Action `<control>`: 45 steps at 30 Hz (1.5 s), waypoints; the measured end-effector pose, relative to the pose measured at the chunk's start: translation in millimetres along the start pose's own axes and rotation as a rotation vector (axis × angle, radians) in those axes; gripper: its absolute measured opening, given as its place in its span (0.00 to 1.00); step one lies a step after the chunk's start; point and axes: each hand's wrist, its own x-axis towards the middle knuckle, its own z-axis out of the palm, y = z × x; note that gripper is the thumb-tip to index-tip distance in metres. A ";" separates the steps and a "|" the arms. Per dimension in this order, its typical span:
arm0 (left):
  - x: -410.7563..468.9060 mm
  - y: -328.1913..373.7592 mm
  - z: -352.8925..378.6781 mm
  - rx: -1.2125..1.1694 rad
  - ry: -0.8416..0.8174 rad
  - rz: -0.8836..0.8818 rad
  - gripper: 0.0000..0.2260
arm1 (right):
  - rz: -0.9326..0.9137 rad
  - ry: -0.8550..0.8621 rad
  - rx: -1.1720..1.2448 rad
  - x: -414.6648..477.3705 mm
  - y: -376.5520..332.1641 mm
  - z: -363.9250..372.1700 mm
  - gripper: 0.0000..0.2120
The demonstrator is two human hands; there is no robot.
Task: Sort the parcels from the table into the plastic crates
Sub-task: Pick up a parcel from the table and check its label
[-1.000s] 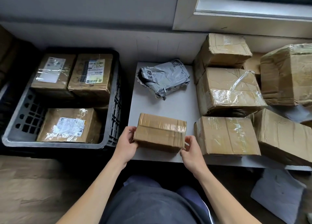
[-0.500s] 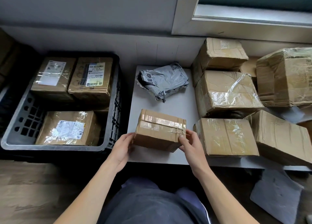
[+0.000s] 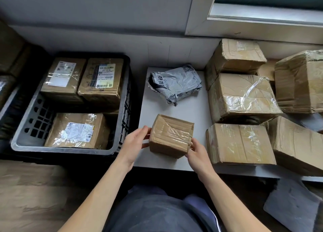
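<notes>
A small brown taped parcel (image 3: 172,135) sits near the front edge of the white table (image 3: 197,113). My left hand (image 3: 135,142) presses its left face with fairly straight fingers, thumb low beside it. My right hand (image 3: 197,155) grips the parcel's near right corner, thumb on the taped top. To the left stands a grey plastic crate (image 3: 61,150) with three labelled cardboard boxes inside. A crumpled grey mailer bag (image 3: 176,84) lies at the back of the table.
Several larger taped cardboard boxes (image 3: 239,142) are piled on the table's right half, right up to the wall and window sill. A second dark crate (image 3: 7,92) with parcels shows at the far left. A grey flat piece (image 3: 293,207) lies on the floor right.
The small parcel has been turned between my hands, so a shorter, squarer face now points at me. My right hand moved round to its near right corner; the left stays on its left side.
</notes>
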 end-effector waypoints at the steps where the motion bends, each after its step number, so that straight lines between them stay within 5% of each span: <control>1: 3.1 -8.0 0.7 0.028 0.002 -0.018 0.14 | 0.015 0.005 0.065 -0.4 -1.7 -1.1 0.20; 6: 14.1 -38.3 4.7 0.052 -0.003 -0.147 0.14 | 0.129 -0.034 0.381 -6.7 -16.9 -6.7 0.18; 15: 23.6 -35.5 8.9 -0.024 -0.047 -0.269 0.14 | 0.135 -0.192 0.425 -9.0 -25.4 -11.0 0.22; 22: 24.4 -23.0 -16.4 -0.176 0.044 -0.124 0.34 | 0.161 -0.087 0.441 2.6 -22.8 -9.0 0.17; 27: 18.4 -28.6 -30.1 -0.004 0.088 -0.080 0.13 | 0.111 0.094 0.149 8.4 -9.6 -11.2 0.22; 35: 16.9 -36.6 -18.3 -0.040 0.114 -0.191 0.10 | 0.028 0.018 0.183 2.6 -7.6 -11.2 0.14; 42: 13.9 -15.2 -21.1 -0.236 -0.027 -0.102 0.33 | 0.086 0.004 0.318 8.7 3.5 -12.7 0.14; 45: 8.2 -3.1 -18.7 -0.170 -0.020 -0.017 0.35 | 0.113 0.023 0.245 12.4 10.3 -8.0 0.17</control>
